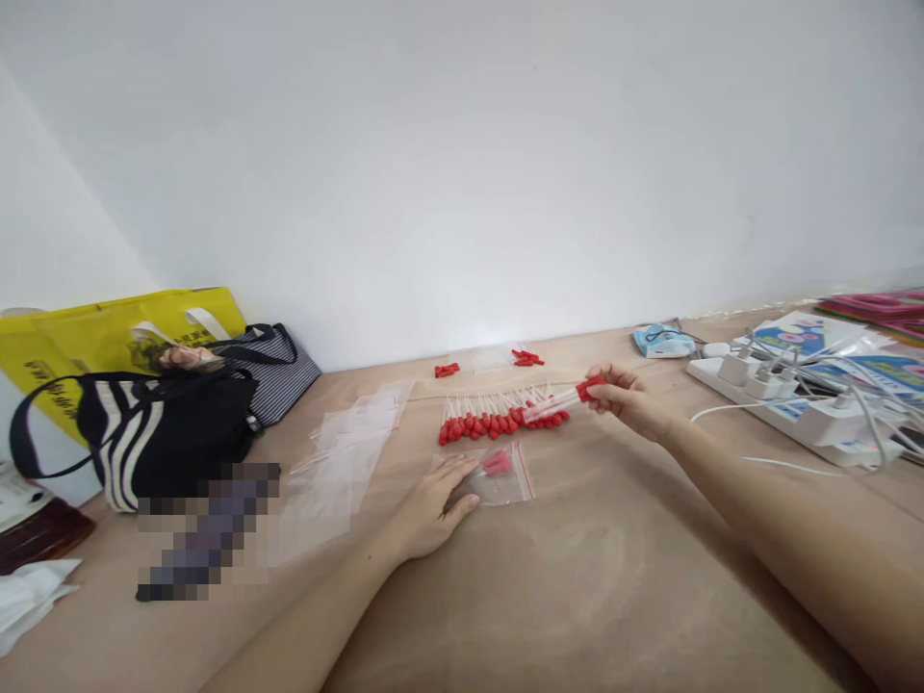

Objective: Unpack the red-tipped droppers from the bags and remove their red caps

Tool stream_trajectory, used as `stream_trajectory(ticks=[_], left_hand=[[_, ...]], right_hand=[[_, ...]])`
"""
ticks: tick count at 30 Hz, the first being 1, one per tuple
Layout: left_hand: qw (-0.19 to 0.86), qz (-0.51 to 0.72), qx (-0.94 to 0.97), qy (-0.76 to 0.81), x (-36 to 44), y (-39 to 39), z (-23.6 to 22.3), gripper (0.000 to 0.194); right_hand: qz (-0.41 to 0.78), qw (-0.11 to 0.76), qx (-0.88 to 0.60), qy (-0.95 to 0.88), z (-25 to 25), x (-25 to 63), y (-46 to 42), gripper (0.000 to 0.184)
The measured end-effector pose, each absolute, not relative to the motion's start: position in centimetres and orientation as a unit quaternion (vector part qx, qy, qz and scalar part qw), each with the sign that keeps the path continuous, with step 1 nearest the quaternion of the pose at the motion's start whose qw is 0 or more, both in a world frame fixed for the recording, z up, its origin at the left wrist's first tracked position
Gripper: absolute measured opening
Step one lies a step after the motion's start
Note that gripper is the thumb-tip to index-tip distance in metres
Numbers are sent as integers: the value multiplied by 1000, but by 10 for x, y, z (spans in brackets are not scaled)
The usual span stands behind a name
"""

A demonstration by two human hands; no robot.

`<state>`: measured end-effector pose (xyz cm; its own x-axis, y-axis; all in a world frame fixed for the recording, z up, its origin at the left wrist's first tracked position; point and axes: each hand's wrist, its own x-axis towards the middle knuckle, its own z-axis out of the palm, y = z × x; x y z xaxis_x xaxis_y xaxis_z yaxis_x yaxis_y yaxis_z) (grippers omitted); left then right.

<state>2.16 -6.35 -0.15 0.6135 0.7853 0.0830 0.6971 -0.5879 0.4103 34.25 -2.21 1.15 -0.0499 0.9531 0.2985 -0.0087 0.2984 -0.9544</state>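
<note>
My left hand lies with fingers stretched out on the left part of a clear zip bag, and red pieces show inside the bag. My right hand pinches a few red-ended, whitish sticks by their red ends; the pale ends point left over the row. Beneath them, a row of white sticks with rounded red ends lies side by side, red ends toward me. Farther back sit two small groups of short red pieces, one at left and one at right.
Flat clear bags overlap on the left of the table. Beyond are a black bag, a striped bag and a yellow bag. A power strip with chargers and cables lies right, near a blue face mask. A wall stands behind.
</note>
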Motion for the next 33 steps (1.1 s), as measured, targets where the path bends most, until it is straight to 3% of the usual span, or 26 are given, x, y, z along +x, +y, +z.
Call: stream_trajectory(ticks=[4, 7, 11, 15, 23, 28, 33], left_hand=[[172, 126, 884, 416, 24, -62, -1, 45], [170, 119, 884, 418, 23, -63, 0, 45], [175, 113, 886, 415, 19, -63, 1, 45], [177, 112, 885, 415, 17, -64, 2, 45], [183, 136, 884, 408, 18, -64, 2, 44], [182, 132, 884, 410, 18, -64, 2, 44], [174, 127, 886, 410, 18, -64, 3, 44]], right_hand=[[233, 605, -406, -644, 14, 307, -6, 21], [52, 495, -388, -776, 8, 272, 4, 11], [-78, 344, -430, -831, -4, 249, 14, 21], [-104, 252, -447, -852, -8, 247, 17, 26], [-131, 207, -433, -868, -6, 247, 12, 32], [-115, 239, -408, -873, -3, 249, 6, 29], [-20, 352, -454, -818, -11, 265, -20, 17]])
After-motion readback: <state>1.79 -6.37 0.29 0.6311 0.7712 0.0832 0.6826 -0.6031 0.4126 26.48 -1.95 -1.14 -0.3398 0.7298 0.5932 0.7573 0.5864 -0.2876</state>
